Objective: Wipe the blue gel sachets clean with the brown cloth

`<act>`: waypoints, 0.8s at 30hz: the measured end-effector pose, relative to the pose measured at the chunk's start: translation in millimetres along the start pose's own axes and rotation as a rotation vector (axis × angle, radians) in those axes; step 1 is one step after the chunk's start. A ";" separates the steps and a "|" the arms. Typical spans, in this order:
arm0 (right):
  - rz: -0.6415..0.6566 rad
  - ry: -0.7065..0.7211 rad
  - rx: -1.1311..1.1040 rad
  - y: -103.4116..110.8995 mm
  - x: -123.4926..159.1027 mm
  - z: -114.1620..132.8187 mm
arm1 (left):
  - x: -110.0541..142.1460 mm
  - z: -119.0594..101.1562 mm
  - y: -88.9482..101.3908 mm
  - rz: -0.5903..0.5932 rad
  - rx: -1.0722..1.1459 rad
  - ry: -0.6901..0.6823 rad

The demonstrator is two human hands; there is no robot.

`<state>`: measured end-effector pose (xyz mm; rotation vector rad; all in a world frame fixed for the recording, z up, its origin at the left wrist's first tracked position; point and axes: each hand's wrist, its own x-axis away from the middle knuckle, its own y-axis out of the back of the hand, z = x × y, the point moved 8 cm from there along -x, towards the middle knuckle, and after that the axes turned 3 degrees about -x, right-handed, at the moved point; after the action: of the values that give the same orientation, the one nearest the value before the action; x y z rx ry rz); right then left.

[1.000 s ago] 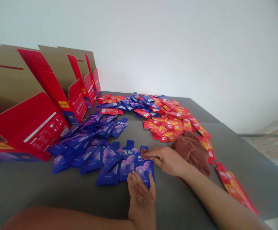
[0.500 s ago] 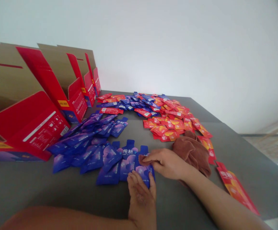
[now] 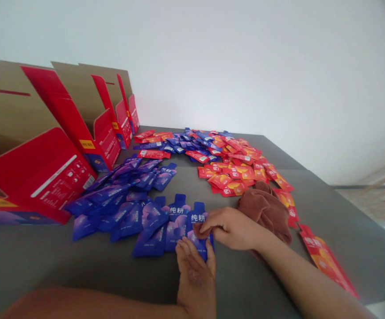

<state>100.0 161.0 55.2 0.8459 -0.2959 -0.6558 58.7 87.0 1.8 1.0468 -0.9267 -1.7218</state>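
Note:
Flat on the table, a blue pouch (image 3: 198, 218) lies under both my hands. My left hand (image 3: 194, 270) rests on its lower part, fingers stretched over the surface and thumb along the right edge. A corner of a brown cloth (image 3: 265, 210) is pinched in my right hand (image 3: 227, 226) and pressed against the pouch's middle, while the bunched rest of the cloth lies beside my right wrist. Touching the pouch on its left is another blue pouch (image 3: 176, 221), face up. A pile of overlapping blue pouches (image 3: 122, 199) spreads further left.
Open red and blue cartons (image 3: 40, 181) stand in a row along the left. Behind, a mixed heap of blue and red pouches (image 3: 192, 141) runs into red-orange pouches (image 3: 237, 170) on the right. A lone red pouch (image 3: 327, 261) lies near the right edge of the grey table (image 3: 96, 270).
My right hand has slid the cloth corner slightly down the pouch toward me, uncovering the white lettering near its top. My left hand stays in place.

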 end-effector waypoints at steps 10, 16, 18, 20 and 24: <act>-0.083 -0.054 0.118 1.8 -1.4 -8.2 | -2.2 1.0 11.1 -0.070 -0.021 -0.087; 0.022 0.038 0.012 -2.5 0.9 5.5 | -3.7 -0.7 6.3 0.014 0.001 -0.058; -0.047 -0.036 0.064 4.2 0.6 -7.1 | -4.2 2.0 9.0 -0.002 -0.032 -0.074; -0.122 -0.120 0.138 10.5 0.5 -20.1 | -3.3 2.1 12.1 -0.037 -0.074 -0.123; -0.141 -0.162 0.208 9.5 -0.6 -22.6 | 0.0 0.0 9.4 -0.050 -0.077 -0.159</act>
<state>114.5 179.4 48.1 1.0204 -0.4596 -0.8374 61.6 83.9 10.3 0.9002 -0.9317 -1.8888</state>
